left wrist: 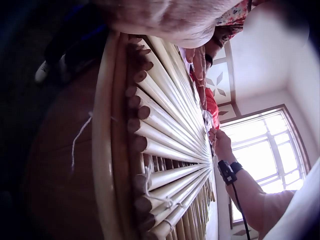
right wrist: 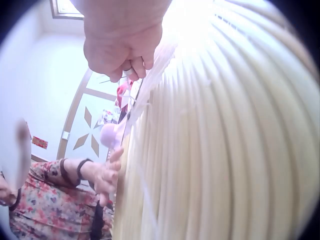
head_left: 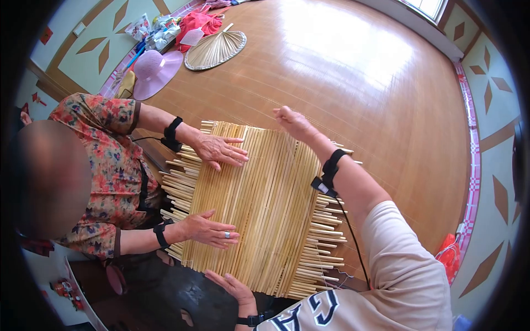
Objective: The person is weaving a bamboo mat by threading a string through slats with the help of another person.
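A mat of pale sticks (head_left: 259, 209) bound side by side lies in front of me. My left hand (head_left: 234, 288) is at its near edge, fingers extended; in the left wrist view part of that hand (left wrist: 165, 22) is above the round stick ends (left wrist: 142, 112). At the far edge, my right hand (head_left: 295, 122) is raised with curled fingers. The right wrist view shows this hand (right wrist: 125, 50) pinching a thin white string (right wrist: 145, 187), which trails blurred down over the sticks. White string (left wrist: 170, 202) also loops round some stick ends.
Opposite me, another person in a floral shirt (head_left: 113, 165) rests two flat hands (head_left: 218, 149) on the mat. Beyond lie a palm-leaf fan (head_left: 215, 51), a pink hat (head_left: 154, 71) and red bags (head_left: 199, 25) on the brown floor (head_left: 386, 138). Sticks jut unevenly along both sides.
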### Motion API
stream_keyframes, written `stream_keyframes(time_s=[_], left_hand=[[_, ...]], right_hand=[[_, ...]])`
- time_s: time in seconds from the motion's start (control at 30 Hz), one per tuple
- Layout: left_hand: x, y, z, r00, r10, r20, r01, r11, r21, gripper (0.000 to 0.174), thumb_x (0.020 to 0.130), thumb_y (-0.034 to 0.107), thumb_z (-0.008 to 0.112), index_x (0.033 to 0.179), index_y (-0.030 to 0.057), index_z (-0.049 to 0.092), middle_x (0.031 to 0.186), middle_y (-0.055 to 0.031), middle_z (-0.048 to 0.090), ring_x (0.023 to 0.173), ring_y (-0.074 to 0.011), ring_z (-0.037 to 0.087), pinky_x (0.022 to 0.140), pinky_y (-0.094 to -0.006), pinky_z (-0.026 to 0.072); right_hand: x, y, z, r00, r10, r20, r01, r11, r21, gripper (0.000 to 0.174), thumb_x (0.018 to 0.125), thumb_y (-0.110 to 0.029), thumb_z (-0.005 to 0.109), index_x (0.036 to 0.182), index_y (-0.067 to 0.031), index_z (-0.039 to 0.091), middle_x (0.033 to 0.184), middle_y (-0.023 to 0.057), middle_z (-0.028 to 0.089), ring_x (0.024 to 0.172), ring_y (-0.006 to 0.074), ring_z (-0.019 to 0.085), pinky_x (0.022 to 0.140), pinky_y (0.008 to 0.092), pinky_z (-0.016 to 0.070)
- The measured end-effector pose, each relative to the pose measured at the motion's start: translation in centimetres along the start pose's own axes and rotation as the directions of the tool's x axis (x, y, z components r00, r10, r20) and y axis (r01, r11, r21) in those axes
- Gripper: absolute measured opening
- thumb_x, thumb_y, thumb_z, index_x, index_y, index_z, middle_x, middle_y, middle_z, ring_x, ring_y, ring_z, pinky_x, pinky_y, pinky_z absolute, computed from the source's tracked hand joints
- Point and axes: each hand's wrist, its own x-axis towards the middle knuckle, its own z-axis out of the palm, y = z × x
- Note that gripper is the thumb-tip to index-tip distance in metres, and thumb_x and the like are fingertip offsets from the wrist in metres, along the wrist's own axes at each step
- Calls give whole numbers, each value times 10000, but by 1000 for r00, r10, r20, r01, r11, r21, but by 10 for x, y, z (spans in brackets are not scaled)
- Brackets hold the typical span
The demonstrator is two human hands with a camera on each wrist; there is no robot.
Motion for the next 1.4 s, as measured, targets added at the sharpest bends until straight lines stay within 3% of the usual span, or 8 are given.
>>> stream_keyframes(time_s=[0.1, 0.23, 0.6, 1.0, 1.17, 1.27, 1.37, 1.4], left_hand=[[-4, 5, 0, 997, 57, -59, -60, 997, -58, 555, 956, 290, 259, 1376, -50, 135, 1430, -256, 122, 1346, -338, 93, 1091, -416, 78], [-3, 10, 0, 996, 72, -62, -70, 997, 40, 558, 952, 296, 246, 1370, -61, 149, 1427, -266, 115, 1343, -353, 91, 1091, -430, 68], [1, 11, -5, 996, 76, -40, -69, 986, 154, 557, 958, 317, 249, 1376, -41, 160, 1431, -246, 129, 1344, -340, 97, 1093, -419, 78], [4, 18, -21, 998, 61, 17, -57, 985, -160, 635, 945, 425, 189, 1399, -2, 71, 1459, -204, 41, 1359, -308, 3, 1094, -411, 13], [12, 16, -22, 992, 100, 71, -107, 988, 108, 625, 948, 407, 207, 1392, -18, 97, 1452, -220, 58, 1353, -336, 22, 1091, -428, 35], [16, 19, -22, 993, 103, 63, -111, 986, 128, 665, 934, 438, 234, 1382, -39, 121, 1437, -253, 83, 1345, -366, 37, 1085, -453, 42], [15, 23, -25, 993, 88, 83, -99, 986, 134, 643, 936, 401, 276, 1382, -37, 124, 1438, -252, 83, 1344, -372, 36, 1084, -458, 43], [15, 23, -26, 992, 91, 91, -102, 986, 132, 643, 936, 401, 276, 1382, -37, 124, 1438, -252, 83, 1344, -372, 36, 1084, -458, 43]], right_hand=[[-15, 3, -30, 968, 216, 130, -196, 969, -149, 214, 896, -249, 486, 959, -45, 496, 974, 179, 603, 932, 325, 570, 787, 367, 445], [-33, 0, -34, 955, 146, 259, -130, 989, -75, 207, 896, -245, 488, 927, -41, 484, 996, 157, 610, 941, 338, 562, 788, 363, 447], [-36, -10, -35, 959, 93, 267, -60, 990, -131, 186, 897, -233, 469, 904, -48, 451, 1031, 154, 605, 945, 343, 562, 788, 380, 446], [-13, -13, -6, 959, 53, 277, -6, 985, -170, 207, 889, -267, 462, 956, -71, 477, 948, 161, 606, 912, 343, 566, 763, 390, 446], [-13, -15, -9, 966, 44, 255, -4, 988, -155, 209, 886, -266, 472, 961, -71, 486, 964, 163, 606, 927, 345, 563, 775, 384, 447], [-7, -18, -15, 952, 116, 283, -78, 987, -140, 209, 891, -260, 486, 960, -64, 502, 975, 169, 604, 918, 326, 575, 782, 360, 449], [0, -19, -36, 902, 287, 323, -280, 957, -68, 146, 906, -182, 499, 891, -46, 448, 1058, 108, 604, 1036, 193, 547, 846, 300, 421], [1, -13, -44, 932, 254, 261, -294, 947, 128, 142, 909, -173, 498, 878, -42, 451, 1067, 104, 600, 1054, 167, 527, 853, 287, 409]])
